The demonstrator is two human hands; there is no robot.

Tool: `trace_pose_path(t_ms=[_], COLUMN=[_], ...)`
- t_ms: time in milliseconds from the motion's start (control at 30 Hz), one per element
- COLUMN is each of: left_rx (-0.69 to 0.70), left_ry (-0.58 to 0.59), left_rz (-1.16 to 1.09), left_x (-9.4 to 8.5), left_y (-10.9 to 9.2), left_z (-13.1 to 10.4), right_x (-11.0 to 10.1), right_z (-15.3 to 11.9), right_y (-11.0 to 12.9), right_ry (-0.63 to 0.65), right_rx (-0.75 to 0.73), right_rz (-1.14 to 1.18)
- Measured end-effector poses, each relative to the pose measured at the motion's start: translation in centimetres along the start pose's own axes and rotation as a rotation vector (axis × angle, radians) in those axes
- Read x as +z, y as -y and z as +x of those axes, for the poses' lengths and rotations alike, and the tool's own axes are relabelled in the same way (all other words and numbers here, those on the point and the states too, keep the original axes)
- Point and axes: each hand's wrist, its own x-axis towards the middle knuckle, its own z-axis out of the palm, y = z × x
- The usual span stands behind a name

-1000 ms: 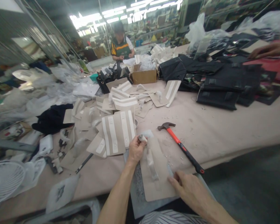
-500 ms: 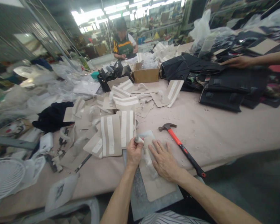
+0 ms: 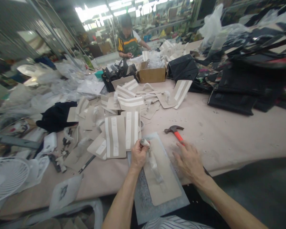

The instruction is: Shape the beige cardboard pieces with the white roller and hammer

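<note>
My left hand [image 3: 138,154] is closed around a short, pale cylinder with a grey round end [image 3: 145,142], held upright at the top of a beige panel [image 3: 168,178]. A handle wrapped in clear plastic [image 3: 153,163] runs along the panel. Beneath the panel lies a grey metal plate [image 3: 143,203]. My right hand [image 3: 190,162] is over the handle of a claw hammer [image 3: 179,136], its fingers apart and slightly blurred. The hammer rests on the table, its head and part of the red grip showing; my hand hides most of the handle.
Beige panels with white strips [image 3: 115,136] are piled left of the plate. Behind them stands a cardboard box [image 3: 152,74]. Black bags [image 3: 235,95] lie at the right on the table [image 3: 228,133]. A white fan [image 3: 7,179] is at left; a person [image 3: 128,41] works beyond.
My right hand has left the panel and moved right to the hammer's handle. My left hand still holds the cylinder. Another person's hand at the right is gone from the black bags.
</note>
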Motion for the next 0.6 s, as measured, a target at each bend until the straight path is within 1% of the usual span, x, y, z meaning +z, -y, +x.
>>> trace_pose_path(t_ms=[67, 133, 167, 200, 267, 367, 400, 433, 467, 500, 533, 600], left_rx=[0.011, 0.022, 0.028, 0.036, 0.061, 0.109, 0.124, 0.136, 0.144, 0.150, 0.154, 0.153], left_ry=[-0.016, -0.048, -0.064, -0.074, -0.067, -0.015, -0.002, 0.006, 0.010, 0.013, 0.017, 0.022], left_rz=[0.027, 0.069, 0.085, 0.094, 0.107, 0.141, 0.159, 0.177, 0.193, 0.205, 0.214, 0.217], left_x=[0.2, 0.5, 0.6, 0.7, 0.8, 0.7, 0.7, 0.7, 0.6, 0.6, 0.6, 0.6], left_y=[-0.2, -0.3, -0.2, -0.1, 0.0, 0.0, 0.0, -0.1, -0.2, -0.3, -0.3, -0.4], left_z=[0.0, -0.1, -0.2, -0.3, -0.5, -0.7, -0.8, -0.8, -0.8, -0.8, -0.8, -0.8], right_x=[-0.4, -0.7, -0.9, -1.1, -1.7, -3.5, -4.3, -5.2, -6.0, -6.8, -7.4, -8.3], right_z=[0.2, 0.4, 0.5, 0.7, 1.2, 2.3, 2.5, 2.7, 2.7, 2.7, 2.6, 2.3], right_y=[-2.5, -4.2, -4.8, -5.0, -4.7, -2.9, -2.2, -1.3, -0.5, 0.2, 0.8, 1.5], right_ry=[0.034, 0.138, 0.193, 0.253, 0.370, 0.577, 0.614, 0.614, 0.583, 0.517, 0.426, 0.273], right_rx=[0.087, 0.167, 0.211, 0.271, 0.396, 0.540, 0.571, 0.579, 0.561, 0.501, 0.397, 0.157], right_rz=[-0.065, -0.060, -0.014, 0.081, 0.349, 0.786, 0.902, 0.982, 1.026, 1.013, 0.939, 0.717])
